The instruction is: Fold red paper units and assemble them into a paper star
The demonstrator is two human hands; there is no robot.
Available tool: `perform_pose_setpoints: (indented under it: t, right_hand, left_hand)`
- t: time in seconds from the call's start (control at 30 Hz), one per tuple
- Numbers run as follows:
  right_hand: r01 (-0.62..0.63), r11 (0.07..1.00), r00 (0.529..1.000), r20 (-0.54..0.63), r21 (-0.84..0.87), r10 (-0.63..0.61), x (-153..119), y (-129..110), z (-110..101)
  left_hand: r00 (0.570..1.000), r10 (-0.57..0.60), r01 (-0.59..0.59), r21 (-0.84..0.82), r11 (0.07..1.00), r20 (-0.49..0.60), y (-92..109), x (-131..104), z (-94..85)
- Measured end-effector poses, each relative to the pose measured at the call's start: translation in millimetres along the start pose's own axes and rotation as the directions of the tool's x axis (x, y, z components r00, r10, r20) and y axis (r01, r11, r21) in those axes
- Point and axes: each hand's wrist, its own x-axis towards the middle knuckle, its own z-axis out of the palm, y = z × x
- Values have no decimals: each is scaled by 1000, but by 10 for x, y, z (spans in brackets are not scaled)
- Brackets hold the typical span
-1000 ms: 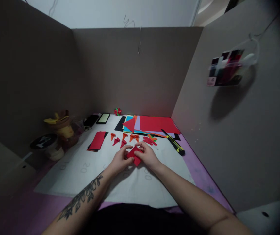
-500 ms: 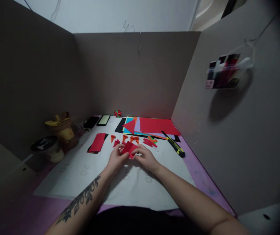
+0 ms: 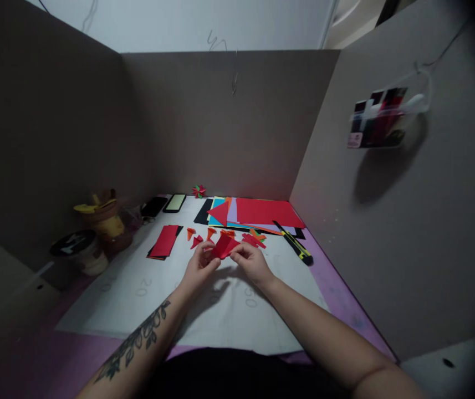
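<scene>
Between my two hands is a small piece of red paper [image 3: 224,247], raised above the white sheet [image 3: 170,293] on the table. My left hand [image 3: 201,261] pinches its left side between thumb and fingers. At its right corner my right hand [image 3: 251,262] pinches it too. Just beyond lie small folded orange pieces [image 3: 211,233] and a folded red piece [image 3: 196,241]. Several red strips [image 3: 254,240] lie past my right hand. Left of my hands is a stack of red paper rectangles [image 3: 166,241] with darker paper under it.
A yellow and black utility knife [image 3: 293,244] lies at the right. Large coloured sheets [image 3: 268,211], a red and green paper star [image 3: 199,192] and a phone [image 3: 174,203] are at the back. Jars [image 3: 79,252] stand left; grey panels [image 3: 229,127] enclose the table. A plastic pouch [image 3: 381,119] hangs right.
The red paper has turned and tilted between my hands, its right corner now pointing to my right hand. My right hand has shifted slightly right. The view has moved a little.
</scene>
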Motion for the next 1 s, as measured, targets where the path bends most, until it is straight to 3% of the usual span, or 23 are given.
perform_pose_setpoints:
  t: [0.13, 0.5, 0.9, 1.0]
  right_hand:
    - [-27, 998, 1000, 4, 57, 27, -10, -19, 10]
    - [-11, 998, 999, -29, 68, 13, -29, -49, 80]
    - [80, 997, 997, 24, -18, -79, 13, -175, -41]
    - [78, 996, 997, -23, -44, -79, 6, -181, -6]
  left_hand:
    - [1000, -14, 12, 161, 987, 12, -16, -1, -22]
    - [980, -64, 83, 97, 992, -186, 53, 0, 89]
    - [987, 35, -1, 211, 977, -157, 12, -15, 61]
    - [984, 23, 11, 187, 982, -178, 7, -10, 69]
